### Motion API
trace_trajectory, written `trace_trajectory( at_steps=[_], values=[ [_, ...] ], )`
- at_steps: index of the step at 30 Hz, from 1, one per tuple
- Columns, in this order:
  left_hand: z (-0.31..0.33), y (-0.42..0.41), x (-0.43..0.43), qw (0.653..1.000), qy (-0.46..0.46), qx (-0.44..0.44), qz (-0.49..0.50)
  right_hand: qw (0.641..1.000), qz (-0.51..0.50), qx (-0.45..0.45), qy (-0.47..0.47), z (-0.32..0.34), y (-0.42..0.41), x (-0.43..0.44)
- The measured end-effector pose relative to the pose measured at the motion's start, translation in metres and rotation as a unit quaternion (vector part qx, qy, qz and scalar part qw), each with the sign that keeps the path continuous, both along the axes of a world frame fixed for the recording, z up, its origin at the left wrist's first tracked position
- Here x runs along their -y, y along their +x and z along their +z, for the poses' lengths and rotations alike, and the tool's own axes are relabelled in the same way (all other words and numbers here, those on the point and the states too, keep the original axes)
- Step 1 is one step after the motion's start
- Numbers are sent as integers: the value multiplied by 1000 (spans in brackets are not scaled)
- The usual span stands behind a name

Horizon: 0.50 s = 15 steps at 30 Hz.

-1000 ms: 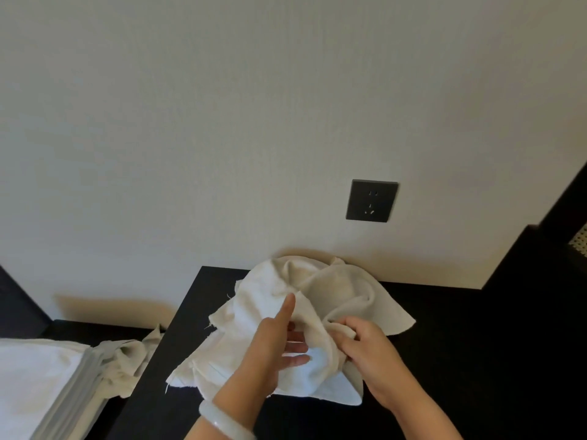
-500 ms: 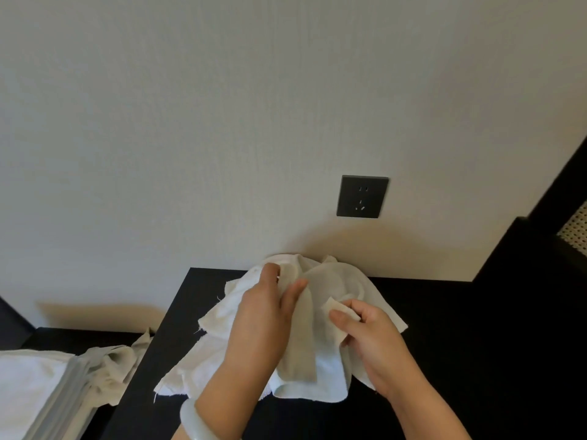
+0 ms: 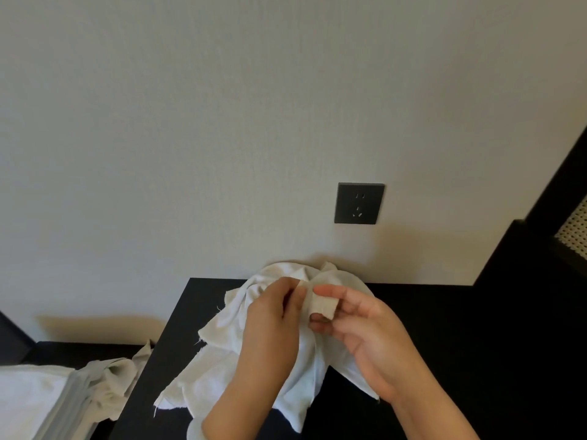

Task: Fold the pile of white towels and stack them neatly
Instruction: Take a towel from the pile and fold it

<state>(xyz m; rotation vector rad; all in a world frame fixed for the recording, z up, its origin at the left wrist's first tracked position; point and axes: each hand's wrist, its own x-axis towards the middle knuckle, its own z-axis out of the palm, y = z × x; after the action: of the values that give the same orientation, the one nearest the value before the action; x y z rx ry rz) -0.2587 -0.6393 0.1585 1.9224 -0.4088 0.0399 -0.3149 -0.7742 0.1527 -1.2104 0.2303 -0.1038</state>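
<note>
Head view: left grip [image 3: 270, 331] and right grip [image 3: 371, 338] both pinch the white towel [image 3: 222, 366], hiding its middle.

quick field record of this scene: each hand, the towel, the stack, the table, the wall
left hand: pinches the towel by an edge
right hand: pinches the same edge beside it
towel: white, crumpled, unfolded, mostly on the table
folded stack: lower left, loose cloth beside it
table: black, against the wall
socket: dark, on wall above towel
</note>
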Motion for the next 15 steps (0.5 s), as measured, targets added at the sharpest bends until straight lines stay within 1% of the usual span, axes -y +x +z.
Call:
trace_trajectory(
  at_steps=[2,4,5,6,8,9,10,11,12,14,15],
  values=[
    [-1,2,-1,999,14,-34,-6,995,2,-12,-102,1,-1,-1],
    [-1,4,-3,999,9,-51,5,973,-37,-29,-227,5,-1,-3],
    [0,4,-3,999,0,-51,14,949,-66,-30,-306,6,-1,-3],
    [1,4,-3,999,-10,-46,24,914,-91,-28,-394,7,-2,-3],
    [5,3,-1,999,-19,-27,39,827,-117,-8,-550,10,-5,-3],
    [5,3,-1,999,-8,-8,45,800,-121,20,-588,11,-5,-2],
    [7,3,0,999,7,11,49,787,-123,50,-602,13,-5,-2],
    [8,3,0,998,15,21,49,792,-121,77,-594,14,-4,0],
    [9,3,0,999,5,16,39,818,-119,92,-555,17,-3,0],
    [12,0,1,998,-47,-34,-11,903,-105,86,-407,20,-1,0],
    [12,-1,1,995,-69,-56,-35,935,-95,75,-332,22,-1,-1]
  ],
)
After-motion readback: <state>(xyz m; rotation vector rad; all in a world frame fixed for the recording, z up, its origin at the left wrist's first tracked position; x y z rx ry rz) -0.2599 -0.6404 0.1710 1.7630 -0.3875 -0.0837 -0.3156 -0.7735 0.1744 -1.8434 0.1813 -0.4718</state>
